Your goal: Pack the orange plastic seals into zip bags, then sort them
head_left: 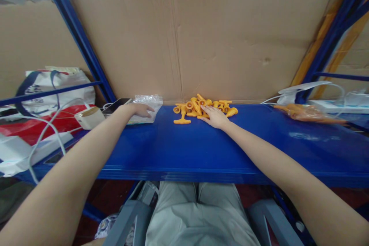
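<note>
Reaching right hand: right of centre in the frame, unclenched, its extended fingers lying over the lower edge of the heap and pointing toward the upper left.
Heap of orange-yellow T-shaped pieces: at the centre of the frame, against the foot of the brown cardboard panel; axes mixed, several round ends facing the camera.
Separate orange-yellow T-shaped piece: at the heap's left end, its stem running up the frame, its crossbar lying left to right at the bottom.
Left hand: left of centre, fingers pointing right, over the clear plastic bag; whether it grips the film, I cannot tell.
Blue tabletop: across the middle of the frame, beneath heap and bag.
Clear-wrapped orange-yellow bundle: at the right of the frame, lengthwise left to right.
</note>
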`<state>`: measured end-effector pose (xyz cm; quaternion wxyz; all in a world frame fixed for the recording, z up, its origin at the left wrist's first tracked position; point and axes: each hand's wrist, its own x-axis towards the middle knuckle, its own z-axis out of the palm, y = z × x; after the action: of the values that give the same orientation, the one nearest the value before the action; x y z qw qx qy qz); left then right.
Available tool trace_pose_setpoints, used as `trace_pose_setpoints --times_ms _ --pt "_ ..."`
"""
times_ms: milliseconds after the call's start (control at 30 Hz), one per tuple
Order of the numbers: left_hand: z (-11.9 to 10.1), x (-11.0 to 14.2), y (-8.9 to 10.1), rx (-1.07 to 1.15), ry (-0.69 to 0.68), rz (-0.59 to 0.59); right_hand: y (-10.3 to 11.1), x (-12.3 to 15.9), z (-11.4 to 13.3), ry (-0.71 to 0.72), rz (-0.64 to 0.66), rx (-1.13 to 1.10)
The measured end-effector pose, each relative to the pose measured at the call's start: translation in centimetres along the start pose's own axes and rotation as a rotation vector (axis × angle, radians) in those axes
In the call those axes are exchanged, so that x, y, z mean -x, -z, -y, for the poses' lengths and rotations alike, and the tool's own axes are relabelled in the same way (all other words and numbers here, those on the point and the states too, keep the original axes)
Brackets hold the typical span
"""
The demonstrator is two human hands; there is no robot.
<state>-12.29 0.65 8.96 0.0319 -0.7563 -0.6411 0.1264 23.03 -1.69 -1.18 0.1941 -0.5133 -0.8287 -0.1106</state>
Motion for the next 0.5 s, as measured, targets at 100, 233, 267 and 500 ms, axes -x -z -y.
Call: trace_pose_setpoints --times_ms 100,233,267,500 --pt "-1.9 -0.7 -1.1 0.046 -0.029 0.075 0.8 0.4 0.6 -0.042 0.007 0.026" --pt "-2.5 -1.6 -2.4 0.069 0.048 -0.021 2.1 0.6 0.7 -0.063 -0.029 0.003" --pt "-2.4 -1.8 -2.6 0.068 0.055 -0.035 2.3 0.5 0.3 -0.089 -0.072 -0.025" --pt "-2.2 -2.7 -4.0 0.142 0.086 -0.2 4.0 -0.2 -9.2 -0.54 -0.635 -0.365"
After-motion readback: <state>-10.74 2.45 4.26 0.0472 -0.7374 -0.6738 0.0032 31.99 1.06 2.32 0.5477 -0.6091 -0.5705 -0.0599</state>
